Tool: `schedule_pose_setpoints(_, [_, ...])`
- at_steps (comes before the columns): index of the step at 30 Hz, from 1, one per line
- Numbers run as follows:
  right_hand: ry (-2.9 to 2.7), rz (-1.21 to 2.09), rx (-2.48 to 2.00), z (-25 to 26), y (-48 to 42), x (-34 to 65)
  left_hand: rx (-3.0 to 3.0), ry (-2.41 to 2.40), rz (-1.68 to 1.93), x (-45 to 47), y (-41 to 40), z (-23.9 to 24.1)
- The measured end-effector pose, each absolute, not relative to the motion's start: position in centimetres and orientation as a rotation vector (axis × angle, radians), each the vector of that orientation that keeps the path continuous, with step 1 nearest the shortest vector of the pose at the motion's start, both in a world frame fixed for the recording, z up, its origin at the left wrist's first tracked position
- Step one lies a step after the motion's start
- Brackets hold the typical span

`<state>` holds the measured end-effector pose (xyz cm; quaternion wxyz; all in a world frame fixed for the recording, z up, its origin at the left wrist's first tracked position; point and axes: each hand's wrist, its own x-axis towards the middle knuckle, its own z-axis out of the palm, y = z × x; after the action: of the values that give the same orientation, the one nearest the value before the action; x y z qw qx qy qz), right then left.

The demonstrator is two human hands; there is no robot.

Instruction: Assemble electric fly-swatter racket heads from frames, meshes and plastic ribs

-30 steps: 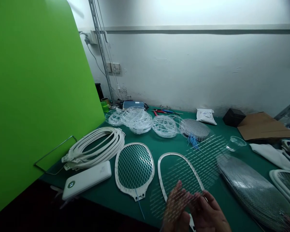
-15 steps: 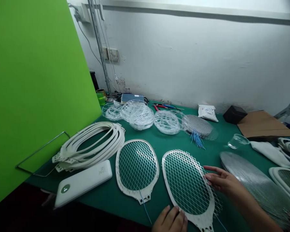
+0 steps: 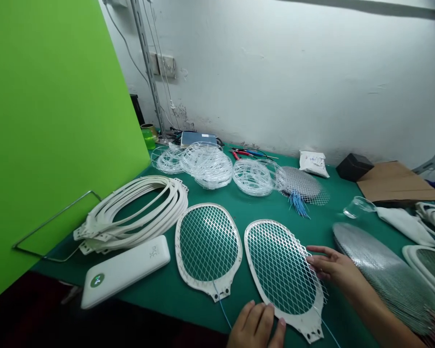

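Note:
A white racket frame (image 3: 249,256), shaped like a mosquito-swatter head, lies on the green table with a metal wire mesh (image 3: 282,270) over its opening. The mesh sticks out past the frame's right side. My left hand (image 3: 255,326) grips the lower left rim, fingertips on the frame. At the right side, my right hand (image 3: 335,268) has its fingertips on the mesh edge, index finger stretched out; the thumb is partly hidden. A blue wire (image 3: 329,331) runs from the frame's lower end. To the left lies a second meshed frame (image 3: 179,251) with its own blue wire (image 3: 224,311).
Stacked white frames (image 3: 181,198) and a white power bank (image 3: 126,270) lie left, beside a green panel (image 3: 58,121). Behind are clear plastic rings (image 3: 206,166), round meshes (image 3: 300,181), blue wires (image 3: 297,203) and pliers (image 3: 239,154). A mesh stack (image 3: 377,266) and clear cup (image 3: 358,207) stand right.
The view has shifted slightly. The meshed frame has turned a little, and less mesh juts past its upper right rim. Both hands stay at the same sides of it.

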<state>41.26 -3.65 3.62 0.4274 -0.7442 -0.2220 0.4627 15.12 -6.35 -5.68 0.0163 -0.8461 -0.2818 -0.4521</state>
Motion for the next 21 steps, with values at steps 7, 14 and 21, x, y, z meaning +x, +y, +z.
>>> schedule_pose_setpoints(7, [-0.686, 1.022, -1.930, 3.5, -3.6, 40.1, -2.783, -0.794, -1.288, 14.6, -6.3, -5.7])
schedule_pose_setpoints(14, [-0.969, 0.895, -2.055, 1.9, -3.3, 40.3, -2.808, -0.737, -1.220, 14.7, -5.4, -3.7])
schedule_pose_setpoints(21, [-1.197, 0.631, -2.229, 1.8, -3.8, 39.8, -3.031, -0.743, -1.015, 14.3, -5.2, -2.1])
